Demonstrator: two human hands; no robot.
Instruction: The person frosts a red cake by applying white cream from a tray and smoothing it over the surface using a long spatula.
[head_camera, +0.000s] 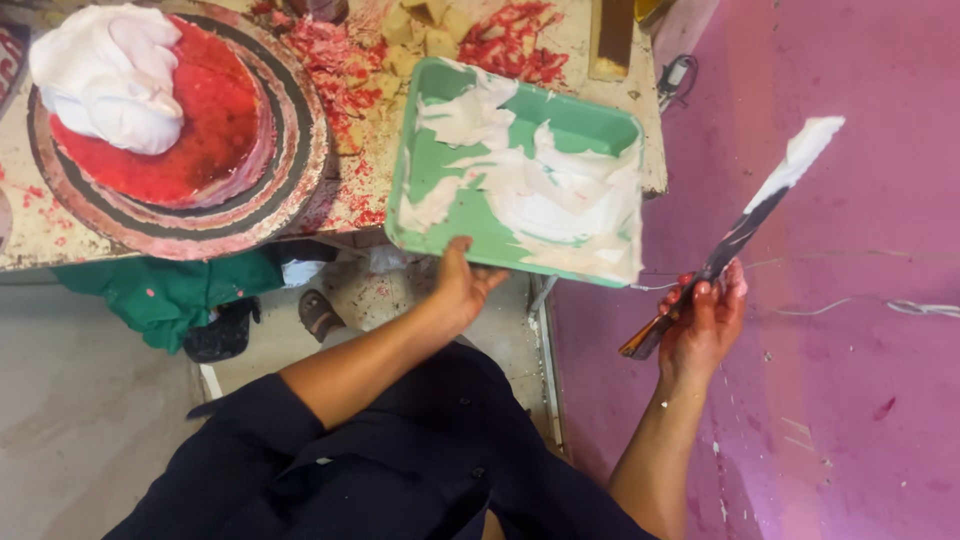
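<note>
Beside one red cake (185, 125): one green tray (440, 170), one knife (745, 225).
Left hand (462, 285) grips the tray's edge; right hand (705, 320) clasps the knife.

A green rectangular tray (470, 215), smeared with white cream, sits tilted at upper centre. A long cream-tipped knife (745, 225) slants upward at right.

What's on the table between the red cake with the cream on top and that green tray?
In the head view, red crumbs and smears litter the tabletop between the cake and the green tray, with pale cake scraps farther back.
</note>
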